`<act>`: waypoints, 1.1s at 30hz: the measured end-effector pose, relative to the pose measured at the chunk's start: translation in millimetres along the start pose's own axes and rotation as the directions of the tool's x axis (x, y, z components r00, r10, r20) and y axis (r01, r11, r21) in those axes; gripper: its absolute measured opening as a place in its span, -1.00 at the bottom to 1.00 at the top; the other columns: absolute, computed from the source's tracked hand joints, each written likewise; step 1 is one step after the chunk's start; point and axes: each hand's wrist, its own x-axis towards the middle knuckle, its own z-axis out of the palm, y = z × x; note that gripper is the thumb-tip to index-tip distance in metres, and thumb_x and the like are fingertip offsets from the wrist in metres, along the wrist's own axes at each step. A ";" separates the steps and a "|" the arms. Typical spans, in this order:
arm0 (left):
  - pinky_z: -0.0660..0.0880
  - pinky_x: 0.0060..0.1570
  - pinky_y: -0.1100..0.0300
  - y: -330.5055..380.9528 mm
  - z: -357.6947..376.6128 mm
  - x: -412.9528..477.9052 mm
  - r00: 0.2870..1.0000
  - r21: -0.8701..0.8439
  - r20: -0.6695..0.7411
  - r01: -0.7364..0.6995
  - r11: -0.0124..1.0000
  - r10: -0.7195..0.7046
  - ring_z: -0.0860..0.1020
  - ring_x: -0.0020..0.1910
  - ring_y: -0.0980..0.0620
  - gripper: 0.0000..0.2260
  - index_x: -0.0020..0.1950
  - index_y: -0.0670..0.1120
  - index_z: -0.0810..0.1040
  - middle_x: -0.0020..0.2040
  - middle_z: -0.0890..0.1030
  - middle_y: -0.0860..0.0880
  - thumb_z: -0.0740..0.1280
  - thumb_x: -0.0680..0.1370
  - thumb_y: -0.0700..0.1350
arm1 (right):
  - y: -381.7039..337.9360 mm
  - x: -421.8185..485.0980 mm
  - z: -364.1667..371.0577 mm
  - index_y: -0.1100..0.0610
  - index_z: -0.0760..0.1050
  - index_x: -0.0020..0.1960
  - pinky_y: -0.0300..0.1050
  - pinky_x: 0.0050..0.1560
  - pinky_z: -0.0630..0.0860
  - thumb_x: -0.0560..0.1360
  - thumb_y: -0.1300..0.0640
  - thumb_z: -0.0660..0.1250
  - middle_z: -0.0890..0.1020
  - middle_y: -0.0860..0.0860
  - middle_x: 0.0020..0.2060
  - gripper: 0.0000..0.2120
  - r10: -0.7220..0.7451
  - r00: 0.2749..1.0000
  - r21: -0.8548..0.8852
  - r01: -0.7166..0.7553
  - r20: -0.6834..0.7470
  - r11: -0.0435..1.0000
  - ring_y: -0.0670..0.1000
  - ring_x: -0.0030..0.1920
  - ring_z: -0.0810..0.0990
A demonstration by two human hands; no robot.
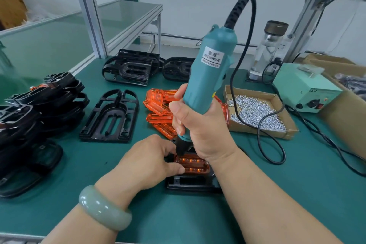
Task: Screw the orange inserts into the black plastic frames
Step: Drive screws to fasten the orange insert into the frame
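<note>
Left hand (147, 162) near bench (178, 216) front edge: fingers (177, 169) hold orange insert (196, 165) on black frame (190, 183); right hand (200, 125) grips screwdriver (208, 69).

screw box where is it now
Head view, right of centre: the screw box lies between the loose orange inserts and the pale green power unit.

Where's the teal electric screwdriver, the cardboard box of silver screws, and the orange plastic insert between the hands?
teal electric screwdriver (206, 79): head view, teal body below label.
cardboard box of silver screws (243, 128): head view, front wall.
orange plastic insert (195, 165): head view, ribbed top.
</note>
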 end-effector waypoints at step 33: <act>0.45 0.05 0.23 5.1 -3.2 1.7 0.992 0.077 0.046 0.116 0.990 -0.120 0.50 -0.05 0.17 -0.63 0.13 0.31 0.55 -0.12 0.50 0.21 0.48 0.34 0.18 | -17.6 -26.4 -116.1 -0.01 0.41 -0.13 -0.29 -0.27 0.44 0.39 -0.20 0.28 0.39 -0.14 -0.43 -0.74 0.119 0.763 0.555 0.344 -0.635 0.757 -0.19 -0.46 0.40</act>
